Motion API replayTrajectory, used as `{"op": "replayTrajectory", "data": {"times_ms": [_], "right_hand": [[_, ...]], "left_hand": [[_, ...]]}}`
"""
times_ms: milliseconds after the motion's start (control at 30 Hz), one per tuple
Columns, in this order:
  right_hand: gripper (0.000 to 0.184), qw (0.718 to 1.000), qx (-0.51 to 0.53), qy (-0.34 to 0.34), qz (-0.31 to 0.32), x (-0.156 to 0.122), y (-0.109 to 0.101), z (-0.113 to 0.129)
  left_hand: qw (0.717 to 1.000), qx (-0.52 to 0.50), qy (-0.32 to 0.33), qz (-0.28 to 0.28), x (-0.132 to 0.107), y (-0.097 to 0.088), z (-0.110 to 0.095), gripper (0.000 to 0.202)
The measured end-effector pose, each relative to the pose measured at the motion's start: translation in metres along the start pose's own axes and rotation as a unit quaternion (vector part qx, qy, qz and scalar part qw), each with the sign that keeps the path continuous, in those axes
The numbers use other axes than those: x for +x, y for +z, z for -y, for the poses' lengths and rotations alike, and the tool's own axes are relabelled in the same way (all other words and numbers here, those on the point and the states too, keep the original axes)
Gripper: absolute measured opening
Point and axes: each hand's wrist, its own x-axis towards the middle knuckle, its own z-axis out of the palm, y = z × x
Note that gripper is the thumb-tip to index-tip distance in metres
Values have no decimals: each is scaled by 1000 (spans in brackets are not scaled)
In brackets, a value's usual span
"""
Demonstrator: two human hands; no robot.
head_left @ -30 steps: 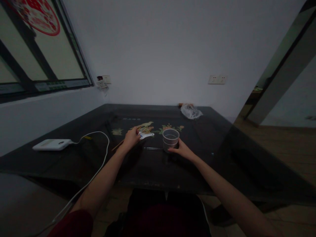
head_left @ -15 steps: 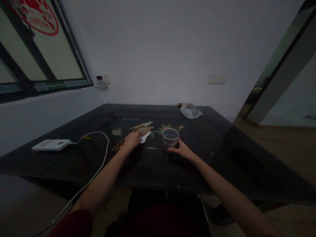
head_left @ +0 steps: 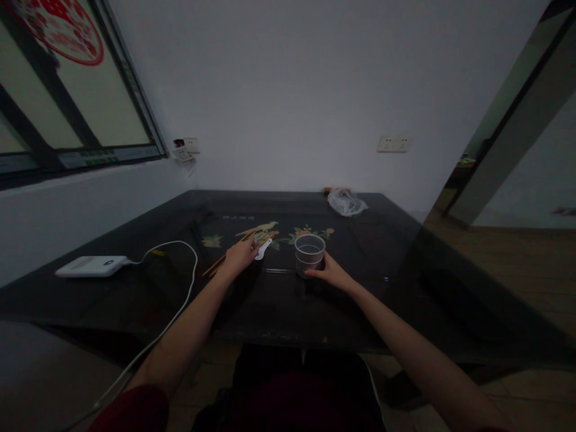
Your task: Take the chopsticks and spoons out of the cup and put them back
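Observation:
My left hand (head_left: 241,256) is closed at the left edge of a small white spoon (head_left: 263,249), fingertips pinched against it, though the exact contact is partly hidden. Wooden chopsticks (head_left: 215,266) run slantwise beneath that hand and show on both sides of it. To the right, a clear plastic cup (head_left: 309,257) with a pale rim stands upright on the dark table. My right hand (head_left: 332,271) wraps round the cup's right side, thumb across its front; the other fingers are mostly hidden behind it.
The glossy black table (head_left: 288,312) has painted flowers and a bird. At left lies a white power bank (head_left: 92,266), its white cable (head_left: 191,282) running past my left forearm. A crumpled plastic bag (head_left: 346,203) sits near the wall.
The spoon has tilted slightly at my left fingertips. My right hand and the cup stay in place; the view has shifted only a little.

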Motion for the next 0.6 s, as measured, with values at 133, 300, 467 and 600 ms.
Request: {"op": "replayTrajectory", "data": {"times_ms": [133, 300, 467, 600], "right_hand": [[78, 1000, 0, 5, 1, 0, 0, -1], [80, 1000, -6, -6, 3, -1, -1, 0], [81, 1000, -11, -9, 6, -1, -2, 1], [80, 1000, -16, -5, 0, -1, -1, 1]], "left_hand": [[1000, -10, -16, -8, -1, -8, 3, 37], [999, -12, -41, -32, 4, -20, 26, 36], [994, 6, -108, 33, 13, -20, 58, 42], [992, 10, -94, 88, 20, -11, 76, 41]]}}
